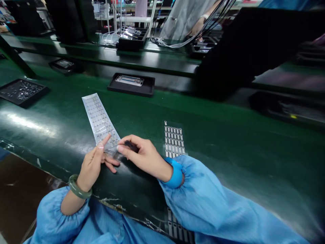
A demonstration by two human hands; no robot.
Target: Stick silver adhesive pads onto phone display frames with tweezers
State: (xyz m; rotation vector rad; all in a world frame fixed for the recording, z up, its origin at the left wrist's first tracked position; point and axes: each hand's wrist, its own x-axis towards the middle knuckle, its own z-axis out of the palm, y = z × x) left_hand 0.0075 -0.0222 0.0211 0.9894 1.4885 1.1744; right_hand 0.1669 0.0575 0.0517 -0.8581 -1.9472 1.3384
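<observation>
At the near edge of the green bench (228, 162), rows of small metal pieces (175, 225) show below the right sleeve (203, 189). Just beyond, the left hand (92, 162), with a green bangle (79, 187) at its wrist, has the near end of a pale sheet (95, 115) between one digit laid on top and loosely spread fingers underneath. The right hand (144, 154), a blue band (174, 173) at its wrist, brings thumb and forefinger almost together at the sheet's near right corner; the tips are too small to tell whether they pinch it. The sheet, dotted with rows of tiny parts, slants away to the far left. Right of the hands, a clear sheet of metal tabs (174, 140) lies on the bench, partly behind the sleeve. Farther off, a black tray (130, 91) holds a metallic plate (129, 80), and at far left another tray (35, 97) holds scattered small bits. Beyond the raised shelf (165, 62), with white cables (175, 44) on it, a co-worker's grey sleeve (181, 20) shows.
</observation>
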